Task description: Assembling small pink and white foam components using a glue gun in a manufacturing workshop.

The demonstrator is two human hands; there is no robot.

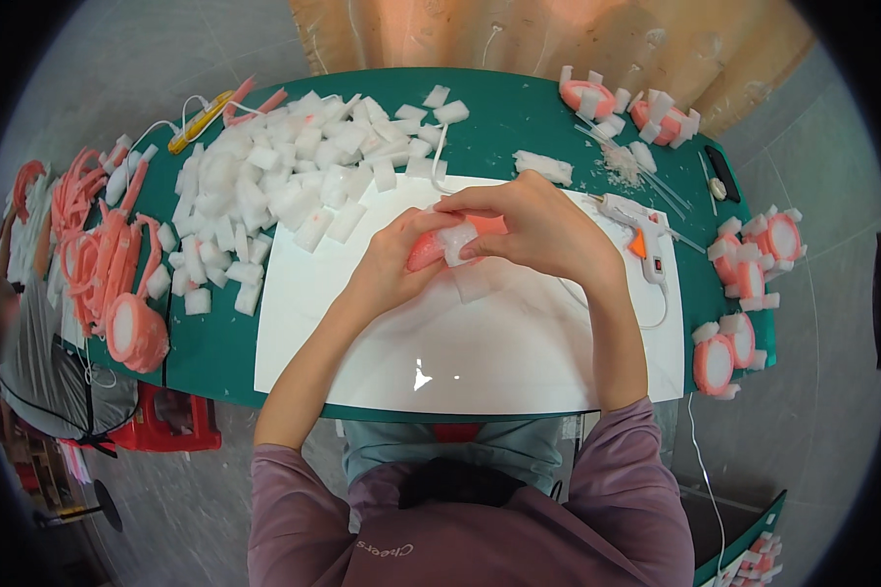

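Note:
Over the white board, my left hand is closed around a pink foam piece. My right hand pinches a white foam block against that piece, with thumb and fingertips on it. Part of the pink piece lies hidden behind my fingers. Right of my right hand, a white glue gun with an orange trigger rests on its side, its cord running off the board. A large heap of white foam blocks lies to the left of my hands.
Pink foam strips and a round pink piece fill the table's left end. Pink rounds with white blocks line the right edge. Clear glue sticks, a black phone-like object and a yellow-handled tool lie farther back.

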